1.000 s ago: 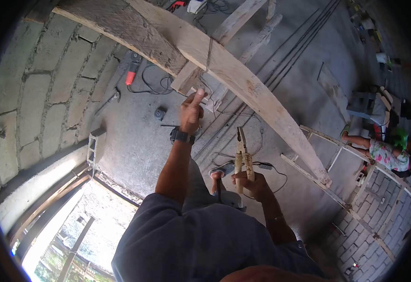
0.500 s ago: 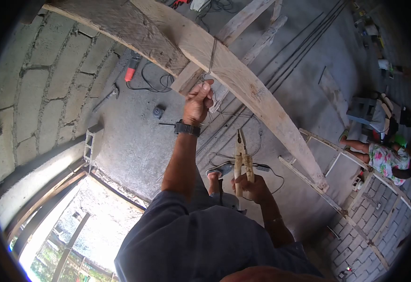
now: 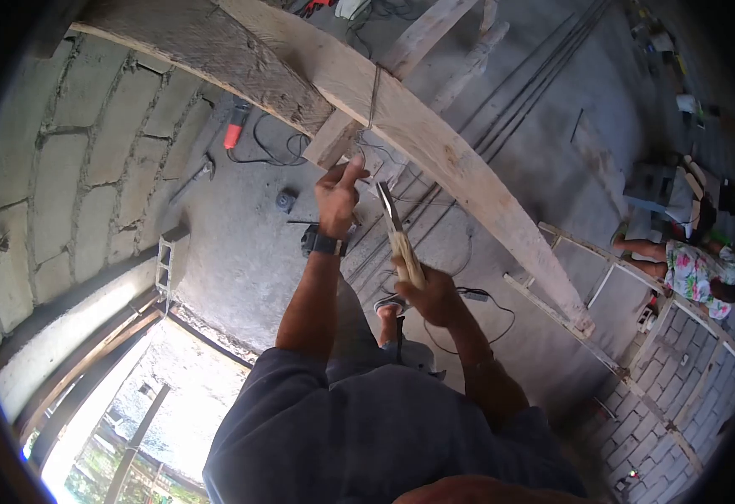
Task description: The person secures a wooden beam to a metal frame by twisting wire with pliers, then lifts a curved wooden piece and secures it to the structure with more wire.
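Note:
A thin tie wire (image 3: 375, 97) is looped around a long wooden beam (image 3: 434, 143) and a short wood block (image 3: 331, 141) beside it. Below the block, my left hand (image 3: 336, 200), with a dark watch on its wrist, pinches the wire's lower end between thumb and fingers. My right hand (image 3: 432, 296) is wrapped around the taped, pale handles of a pair of pliers (image 3: 398, 231). Their metal jaws point up toward my left fingertips, a small distance apart from them. How far the jaws are parted is hard to see.
A weathered plank (image 3: 216, 63) meets the beam at upper left. Beneath lie a red-ended power tool (image 3: 234, 126), cords and long rebar rods (image 3: 523, 92). A block wall (image 3: 73, 151) rises on the left. Another person (image 3: 695, 265) is at right, near a wooden ladder-like frame (image 3: 569, 323).
My right hand has raised the pliers up and left, tilting them toward the wire. My left hand has dropped slightly and shifted left, its fingers still at the wire.

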Available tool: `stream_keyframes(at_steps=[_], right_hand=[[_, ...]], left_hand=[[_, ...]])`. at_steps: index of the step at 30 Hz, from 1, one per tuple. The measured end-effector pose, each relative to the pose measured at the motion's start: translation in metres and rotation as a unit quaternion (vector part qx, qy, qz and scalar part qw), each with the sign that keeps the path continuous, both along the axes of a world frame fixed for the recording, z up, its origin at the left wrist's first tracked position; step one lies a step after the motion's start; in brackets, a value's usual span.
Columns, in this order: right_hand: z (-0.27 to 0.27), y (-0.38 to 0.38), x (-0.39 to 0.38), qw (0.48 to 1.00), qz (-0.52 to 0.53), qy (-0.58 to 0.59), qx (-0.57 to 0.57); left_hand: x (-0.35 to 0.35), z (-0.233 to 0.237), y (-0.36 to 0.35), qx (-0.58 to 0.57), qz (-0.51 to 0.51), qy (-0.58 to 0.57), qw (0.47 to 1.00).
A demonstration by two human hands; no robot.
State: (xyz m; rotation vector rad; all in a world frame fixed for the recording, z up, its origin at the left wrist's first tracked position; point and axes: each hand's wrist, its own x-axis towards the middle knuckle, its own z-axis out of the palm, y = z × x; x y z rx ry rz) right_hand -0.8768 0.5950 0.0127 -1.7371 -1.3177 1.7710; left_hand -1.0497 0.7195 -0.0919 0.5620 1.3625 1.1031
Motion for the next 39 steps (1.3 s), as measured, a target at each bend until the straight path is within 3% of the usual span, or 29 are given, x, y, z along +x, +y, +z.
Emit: stream_keyframes(at_steps=[1,6,9,13,17,20,24,29,31,36,39], right_hand=[[0.001,0.011,-0.003,0.998,0.019,-0.035,0.044],[0.005,0.05,-0.018,0.996,0.027,-0.067,0.046],[0.007,0.057,-0.025,0.994,0.044,-0.091,0.032],[0.006,0.059,-0.034,0.972,0.052,-0.193,0.12],[0.005,0.054,-0.034,0.949,0.052,-0.242,0.195],[0.003,0.054,-0.034,0.954,0.055,-0.253,0.149],[-0.003,0.059,-0.034,0.961,0.059,-0.209,0.172],[-0.001,0.056,-0.033,0.981,0.033,-0.173,0.085],[-0.004,0.047,-0.028,0.981,0.014,-0.175,0.084],[-0.007,0.018,-0.017,0.977,-0.027,-0.168,0.128],[-0.002,-0.002,-0.009,0.982,-0.043,-0.157,0.097]], left_hand=[[-0.007,0.0,-0.008,-0.028,-0.007,0.015,0.999],[-0.021,0.01,-0.031,-0.07,-0.049,0.056,0.995],[-0.015,0.009,-0.025,-0.027,-0.045,0.066,0.996],[-0.008,0.017,-0.008,0.044,-0.052,0.071,0.995],[-0.007,0.018,0.0,0.008,-0.065,0.025,0.998],[-0.004,0.007,0.0,0.103,-0.038,0.037,0.993],[-0.006,0.006,0.002,0.072,-0.047,0.013,0.996],[-0.015,0.005,0.004,0.065,-0.066,0.021,0.996],[-0.02,0.016,0.003,0.009,-0.101,0.098,0.99],[-0.001,0.026,-0.002,-0.04,-0.14,0.126,0.981],[0.022,0.032,0.009,-0.041,-0.004,0.062,0.997]])
